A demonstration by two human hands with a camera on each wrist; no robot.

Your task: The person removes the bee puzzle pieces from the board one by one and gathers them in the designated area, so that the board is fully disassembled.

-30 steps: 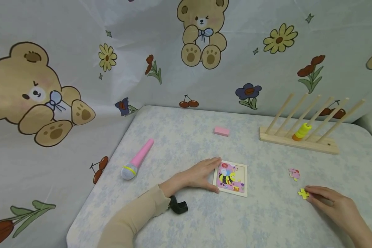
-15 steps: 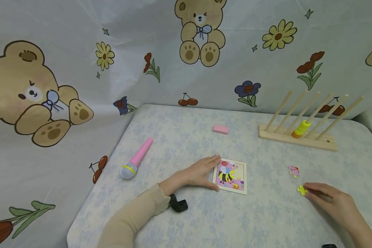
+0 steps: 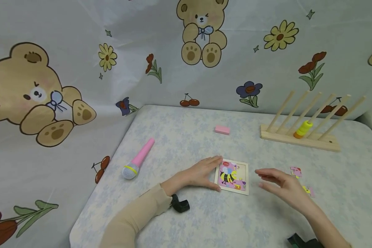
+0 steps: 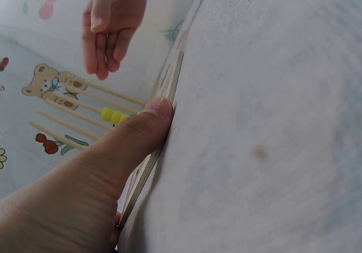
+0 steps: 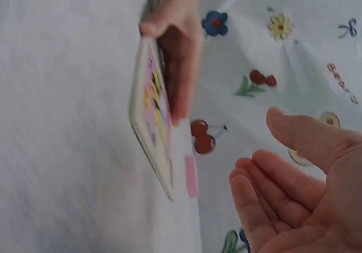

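A square jigsaw puzzle in a pale wooden frame [image 3: 247, 179] lies on the table, showing a bee on pink, with a bare patch at its upper right. My left hand [image 3: 201, 173] holds the frame's left side between thumb and fingers; the left wrist view shows the thumb [image 4: 150, 117] against its edge. Just right of the frame, my right hand [image 3: 280, 186] hovers with nothing in its fingers, which are loosely bent in the right wrist view [image 5: 283, 191]. Behind it lie a pink puzzle piece [image 3: 296, 171] and a yellow-and-pink piece [image 3: 310, 191], partly hidden by the hand.
A pink toy microphone [image 3: 142, 153] lies on the left. Farther back is a pink block [image 3: 222, 130]. At the back right stands a wooden peg rack [image 3: 276, 135] with yellow and orange rings [image 3: 303, 129] on one peg. A bear-print cloth [image 3: 167, 75] hangs behind the table.
My right hand has let go of the yellow piece, which stays on the table, and has moved left toward the puzzle frame. The left hand has stayed on the frame.
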